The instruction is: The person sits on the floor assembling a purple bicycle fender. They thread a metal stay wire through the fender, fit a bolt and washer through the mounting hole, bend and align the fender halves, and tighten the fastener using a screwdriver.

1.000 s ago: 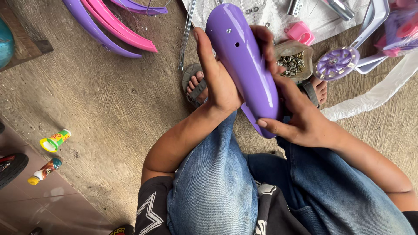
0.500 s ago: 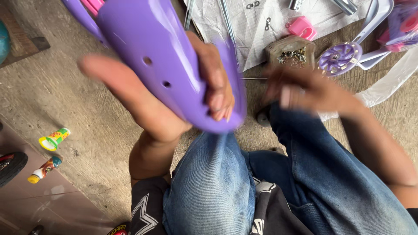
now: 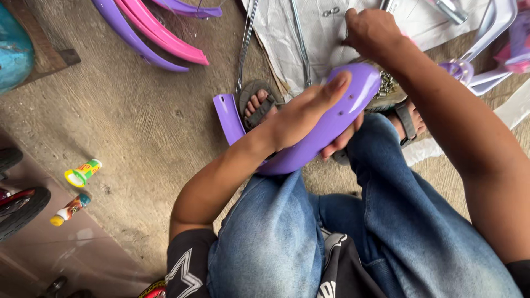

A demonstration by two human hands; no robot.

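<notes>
My left hand (image 3: 309, 113) grips a curved purple plastic fender (image 3: 337, 124) across my knees, thumb on top and fingers under it. The fender's flat end (image 3: 227, 118) sticks out to the left beside my sandalled foot (image 3: 258, 105). My right hand (image 3: 372, 30) is stretched forward over a white sheet (image 3: 309, 33) strewn with small metal parts, fingers curled down; what is in it, if anything, I cannot see. A small container of screws (image 3: 389, 85) sits just behind the fender's far end.
Pink and purple fenders (image 3: 149, 33) lie on the concrete floor at the top left. Metal rods (image 3: 298, 38) lie on the sheet. A purple wheel piece (image 3: 455, 69) and white frame parts (image 3: 491, 33) sit top right. Two small bottles (image 3: 81, 174) stand left, near a tyre (image 3: 22, 212).
The fender swung from upright in both hands to lying across my knees in the left hand alone. My right hand let go and reached forward to the sheet.
</notes>
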